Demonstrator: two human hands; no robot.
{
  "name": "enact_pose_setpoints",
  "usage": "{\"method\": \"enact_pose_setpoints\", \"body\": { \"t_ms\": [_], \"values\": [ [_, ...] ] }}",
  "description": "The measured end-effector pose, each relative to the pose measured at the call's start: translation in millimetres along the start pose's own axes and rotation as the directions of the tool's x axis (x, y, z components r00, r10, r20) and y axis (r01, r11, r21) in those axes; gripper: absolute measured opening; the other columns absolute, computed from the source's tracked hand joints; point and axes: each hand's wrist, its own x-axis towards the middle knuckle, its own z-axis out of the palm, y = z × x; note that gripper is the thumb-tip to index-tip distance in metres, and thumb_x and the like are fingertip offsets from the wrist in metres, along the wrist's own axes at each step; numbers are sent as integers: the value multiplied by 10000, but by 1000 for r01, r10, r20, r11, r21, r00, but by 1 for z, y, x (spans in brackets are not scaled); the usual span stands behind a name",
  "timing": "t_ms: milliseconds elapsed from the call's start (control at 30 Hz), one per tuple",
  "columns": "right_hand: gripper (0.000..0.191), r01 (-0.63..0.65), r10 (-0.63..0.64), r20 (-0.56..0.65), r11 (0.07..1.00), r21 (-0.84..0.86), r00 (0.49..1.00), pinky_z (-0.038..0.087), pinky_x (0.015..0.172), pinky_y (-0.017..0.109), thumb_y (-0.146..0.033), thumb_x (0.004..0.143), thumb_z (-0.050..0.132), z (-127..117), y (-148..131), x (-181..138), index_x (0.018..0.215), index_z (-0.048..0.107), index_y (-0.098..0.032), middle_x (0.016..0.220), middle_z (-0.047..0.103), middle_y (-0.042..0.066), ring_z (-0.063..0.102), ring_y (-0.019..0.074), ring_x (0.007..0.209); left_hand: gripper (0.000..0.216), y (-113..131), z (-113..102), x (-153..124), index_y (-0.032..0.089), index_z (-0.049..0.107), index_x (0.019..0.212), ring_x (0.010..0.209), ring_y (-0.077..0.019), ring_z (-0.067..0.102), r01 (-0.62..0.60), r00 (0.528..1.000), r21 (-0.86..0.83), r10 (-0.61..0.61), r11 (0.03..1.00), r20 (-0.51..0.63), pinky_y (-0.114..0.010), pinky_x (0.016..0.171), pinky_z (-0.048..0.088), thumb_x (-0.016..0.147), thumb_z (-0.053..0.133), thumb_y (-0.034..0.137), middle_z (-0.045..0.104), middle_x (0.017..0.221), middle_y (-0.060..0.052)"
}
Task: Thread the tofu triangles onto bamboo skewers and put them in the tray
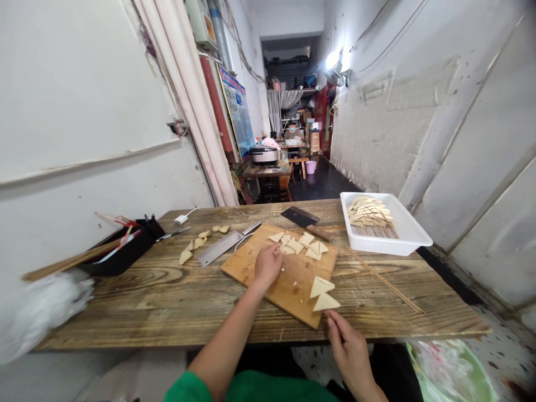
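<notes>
My left hand (pixel 268 263) rests on the wooden cutting board (pixel 259 271), fingers curled down near a pile of pale triangular tofu pieces (pixel 299 244); what it holds, if anything, is hidden. At the table's near edge my right hand (pixel 349 349) pinches the end of a thin bamboo skewer, which runs up into two larger triangles (pixel 322 294) threaded on it at the board's near right corner.
A white tray (pixel 412 233) with skewered triangles stands at the right. Loose skewers (pixel 383 279) lie beside the board. Two cleavers (pixel 221 245) (pixel 305 219), trimmed scraps (pixel 196 244) and a black tray of sticks (pixel 121 251) lie around. A green basin (pixel 456 374) sits below right.
</notes>
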Motion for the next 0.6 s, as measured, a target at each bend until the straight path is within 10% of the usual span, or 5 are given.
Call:
{"method": "enact_pose_setpoints", "body": {
  "t_ms": [200,600],
  "values": [
    [234,0,1,-3,1000,30,1000,556,682,199,-223,877,454,-1,0,-5,989,638,-133,877,725,94,699,171,771,348,1,12,31,184,617,1085,1011,-227,472,-282,957,419,225,863,181,-336,907,321,773,543,319,576,1053,-105],
    [242,-21,21,-22,999,31,1000,554,674,188,-244,881,452,-9,1,-3,976,647,-137,865,727,91,701,169,756,402,11,37,50,143,667,925,976,-297,474,-202,973,641,78,740,216,-410,845,329,744,494,457,564,970,-162]
  ]
}}
